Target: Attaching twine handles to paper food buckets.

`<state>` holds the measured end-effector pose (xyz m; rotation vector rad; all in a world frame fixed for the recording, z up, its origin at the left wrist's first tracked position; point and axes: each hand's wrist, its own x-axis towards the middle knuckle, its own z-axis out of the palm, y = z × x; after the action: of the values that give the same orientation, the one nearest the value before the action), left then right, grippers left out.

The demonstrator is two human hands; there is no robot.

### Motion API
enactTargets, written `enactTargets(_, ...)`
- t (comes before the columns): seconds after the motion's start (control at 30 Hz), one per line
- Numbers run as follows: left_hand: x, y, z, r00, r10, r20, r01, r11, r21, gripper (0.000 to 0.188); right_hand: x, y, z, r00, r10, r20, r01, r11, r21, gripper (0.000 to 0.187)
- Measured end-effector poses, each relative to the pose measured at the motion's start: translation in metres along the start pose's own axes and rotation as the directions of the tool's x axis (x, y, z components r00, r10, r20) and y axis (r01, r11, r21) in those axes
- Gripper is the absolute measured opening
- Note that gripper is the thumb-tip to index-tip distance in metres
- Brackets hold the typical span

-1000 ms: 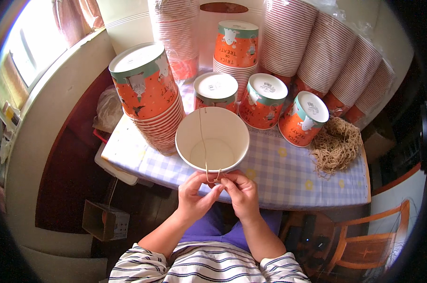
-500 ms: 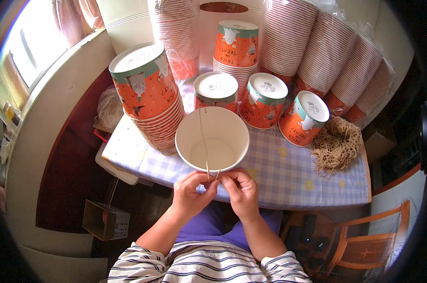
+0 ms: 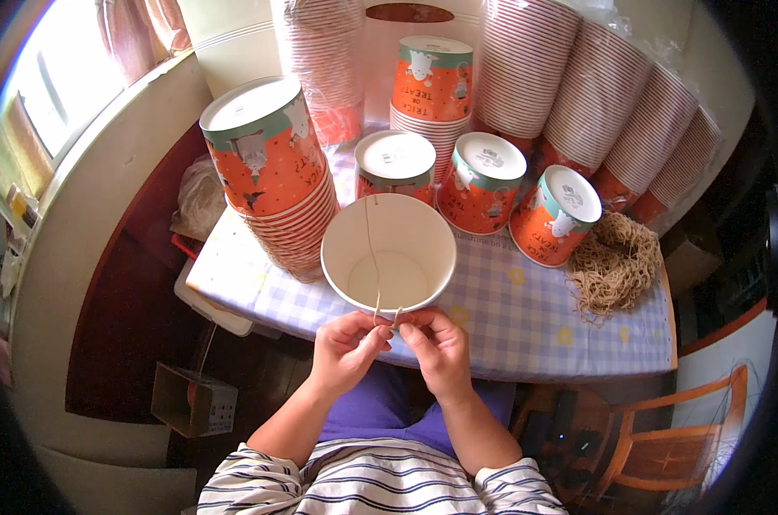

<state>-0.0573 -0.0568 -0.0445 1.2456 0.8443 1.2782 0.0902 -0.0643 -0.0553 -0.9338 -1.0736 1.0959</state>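
Note:
A white-lined paper bucket (image 3: 419, 232) stands mouth up at the table's front edge, close to me. A thin beige cord (image 3: 370, 236) runs across its mouth from the far rim to the near rim. At the near rim my left hand (image 3: 344, 350) pinches the cord between thumb and fingers. My right hand (image 3: 441, 350) is closed beside it, thumb and forefinger pressed on a short piece of the same cord. The fingertips of both hands almost meet just outside the rim. The bucket's outer side is mostly hidden.
Upside-down orange buckets (image 3: 480, 193) stand behind, with a tall nested stack (image 3: 264, 163) at left. Plastic-wrapped stacks (image 3: 526, 69) line the back. A tangled beige cord bundle (image 3: 616, 262) lies at right on the checked tablecloth (image 3: 526, 335). A cardboard box (image 3: 193, 399) sits lower left.
My left thumb and fingers have shifted slightly along the cord at the near rim. My right hand stays nearly in place, and the bucket has not visibly moved on the table.

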Motion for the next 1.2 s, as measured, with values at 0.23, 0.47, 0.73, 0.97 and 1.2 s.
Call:
enactTargets(0.23, 0.000, -0.001, 0.002, 0.999, -0.012, -0.031, 0.014, 0.999, 0.053, 0.005, 0.001, 0.003, 0.003, 0.996, -0.089, -0.015, 0.088, 0.995, -0.043, 0.010)
enactTargets(0.47, 0.002, -0.003, 0.000, 0.999, -0.022, -0.044, 0.028, 0.992, 0.123, 0.003, 0.001, 0.000, 0.003, 0.991, -0.126, -0.038, 0.118, 0.980, -0.160, 0.009)
enactTargets(0.73, 0.003, -0.004, -0.003, 1.000, 0.024, -0.007, -0.022, 0.984, 0.179, 0.002, -0.001, -0.001, 0.009, 0.981, -0.153, -0.117, 0.123, 0.965, -0.230, 0.009)
enactTargets(0.97, 0.001, -0.003, -0.002, 0.995, 0.091, -0.046, -0.083, 0.983, 0.163, 0.006, -0.001, 0.006, 0.005, 0.988, -0.063, -0.139, 0.061, 0.998, -0.014, 0.009)
enactTargets(1.2, 0.007, -0.001, 0.000, 0.962, 0.274, 0.016, -0.269, 0.927, 0.261, 0.006, -0.012, -0.010, 0.000, 0.990, -0.013, -0.138, 0.038, 0.982, 0.185, 0.006)
